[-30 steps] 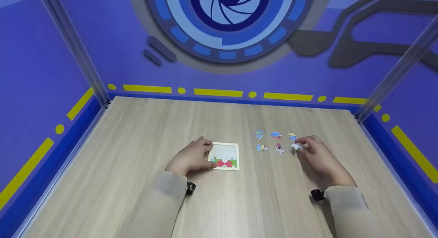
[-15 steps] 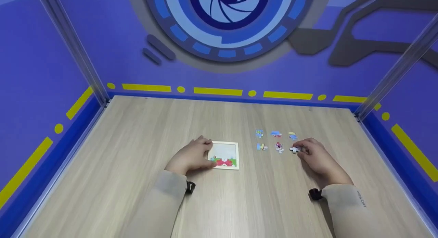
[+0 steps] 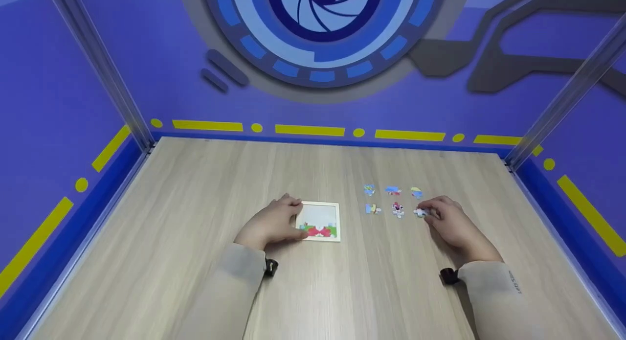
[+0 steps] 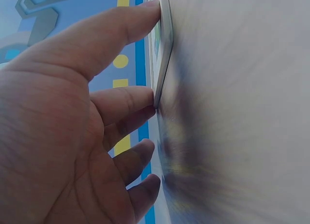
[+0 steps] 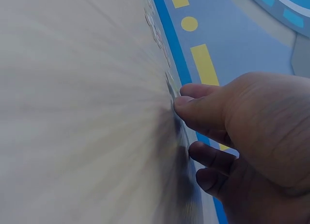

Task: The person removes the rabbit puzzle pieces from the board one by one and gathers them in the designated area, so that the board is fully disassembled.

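Note:
In the head view my left hand (image 3: pixel 273 222) is at the left side of a small square puzzle frame (image 3: pixel 339 222), thumb near its lower left and fingertips at its upper left corner. Those fingers look fairly straight in the left wrist view, touching the thin frame edge (image 4: pixel 167 50). Red and green pieces (image 3: pixel 319 231) fill the frame's bottom row; above them the backing is pale. On the right, my right hand (image 3: pixel 452 227) pinches a whitish jigsaw piece (image 3: pixel 419 212) at its right side, low over the table. Its thumb and index finger meet closely in the right wrist view.
Several loose jigsaw pieces lie in two rows between the hands: a blue-yellow one (image 3: pixel 369 190), a blue-red one (image 3: pixel 393 190), a yellow-blue one (image 3: pixel 416 192), another (image 3: pixel 372 209) and a red-white one (image 3: pixel 397 210). Blue panels (image 3: pixel 313 98) wall the wooden table (image 3: pixel 205 193).
My right hand has shifted slightly left and down with the whitish piece, whose orientation changed. The left hand stays at the frame. The whole view drifted a little.

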Demonstrator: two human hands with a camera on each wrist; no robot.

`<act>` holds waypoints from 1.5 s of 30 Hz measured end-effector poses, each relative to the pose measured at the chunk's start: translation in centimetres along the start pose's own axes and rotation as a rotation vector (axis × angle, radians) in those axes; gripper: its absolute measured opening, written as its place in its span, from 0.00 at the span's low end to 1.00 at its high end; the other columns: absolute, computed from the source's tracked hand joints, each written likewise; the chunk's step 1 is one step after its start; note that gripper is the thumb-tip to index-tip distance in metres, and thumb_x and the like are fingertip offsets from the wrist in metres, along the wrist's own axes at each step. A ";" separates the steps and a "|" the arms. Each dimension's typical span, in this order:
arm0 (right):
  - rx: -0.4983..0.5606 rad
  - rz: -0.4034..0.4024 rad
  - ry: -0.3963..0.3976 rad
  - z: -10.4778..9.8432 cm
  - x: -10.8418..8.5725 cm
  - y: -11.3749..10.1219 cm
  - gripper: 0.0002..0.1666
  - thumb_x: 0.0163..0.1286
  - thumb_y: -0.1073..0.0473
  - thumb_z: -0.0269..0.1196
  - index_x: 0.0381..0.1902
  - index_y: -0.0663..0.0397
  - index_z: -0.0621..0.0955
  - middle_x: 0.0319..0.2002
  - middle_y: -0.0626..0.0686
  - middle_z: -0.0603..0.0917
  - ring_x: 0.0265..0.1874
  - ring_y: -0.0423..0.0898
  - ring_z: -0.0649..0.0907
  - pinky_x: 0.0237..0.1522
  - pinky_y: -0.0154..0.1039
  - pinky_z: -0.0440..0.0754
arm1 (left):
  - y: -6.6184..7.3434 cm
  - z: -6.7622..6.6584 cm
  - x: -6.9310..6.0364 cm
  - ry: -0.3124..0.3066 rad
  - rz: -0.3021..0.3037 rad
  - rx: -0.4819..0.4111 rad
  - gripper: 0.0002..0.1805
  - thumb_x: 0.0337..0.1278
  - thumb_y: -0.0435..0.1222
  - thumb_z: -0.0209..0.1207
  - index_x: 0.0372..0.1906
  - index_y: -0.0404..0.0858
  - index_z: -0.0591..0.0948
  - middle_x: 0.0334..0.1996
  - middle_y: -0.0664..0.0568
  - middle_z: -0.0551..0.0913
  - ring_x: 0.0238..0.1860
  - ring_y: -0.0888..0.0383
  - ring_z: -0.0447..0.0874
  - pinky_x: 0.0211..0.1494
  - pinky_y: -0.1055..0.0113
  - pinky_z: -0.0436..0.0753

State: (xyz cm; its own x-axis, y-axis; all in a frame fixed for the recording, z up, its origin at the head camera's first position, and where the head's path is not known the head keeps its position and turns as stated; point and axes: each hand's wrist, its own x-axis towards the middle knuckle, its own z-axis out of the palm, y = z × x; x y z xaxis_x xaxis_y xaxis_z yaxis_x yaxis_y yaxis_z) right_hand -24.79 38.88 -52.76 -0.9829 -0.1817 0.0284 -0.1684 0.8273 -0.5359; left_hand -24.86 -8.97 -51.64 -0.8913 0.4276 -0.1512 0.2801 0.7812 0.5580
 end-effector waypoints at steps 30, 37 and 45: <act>0.219 -0.126 0.043 1.3 0.9 -10.8 0.18 0.86 0.59 0.65 0.69 0.53 0.87 0.73 0.58 0.81 0.58 0.55 0.81 0.52 0.40 0.78 | 0.0 0.1 -0.2 0.002 0.027 0.005 0.52 0.61 0.49 0.81 0.85 0.32 0.72 0.87 0.43 0.71 0.94 0.40 0.54 0.98 0.44 0.56; 0.279 -0.122 0.044 2.6 1.9 -16.5 0.19 0.86 0.57 0.65 0.68 0.52 0.87 0.74 0.56 0.81 0.55 0.53 0.84 0.49 0.43 0.83 | 0.0 0.2 -0.2 0.002 0.007 -0.008 0.53 0.60 0.50 0.81 0.86 0.33 0.71 0.88 0.45 0.70 0.95 0.40 0.52 0.98 0.44 0.55; 0.371 -0.115 0.015 4.4 2.4 -20.5 0.20 0.85 0.53 0.66 0.69 0.46 0.87 0.71 0.53 0.83 0.59 0.53 0.85 0.57 0.48 0.87 | 0.4 0.2 -0.2 0.009 -0.017 -0.003 0.53 0.58 0.51 0.81 0.86 0.37 0.73 0.88 0.48 0.70 0.93 0.39 0.57 0.95 0.43 0.63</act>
State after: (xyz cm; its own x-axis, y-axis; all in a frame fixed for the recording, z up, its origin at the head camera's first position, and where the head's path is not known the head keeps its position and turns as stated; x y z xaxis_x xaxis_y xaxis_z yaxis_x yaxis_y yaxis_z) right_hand -23.37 19.16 -45.41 -0.9606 -0.2519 0.1172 -0.2424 0.5533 -0.7969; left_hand -24.50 -8.69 -51.54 -0.8992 0.4097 -0.1533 0.2635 0.7870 0.5579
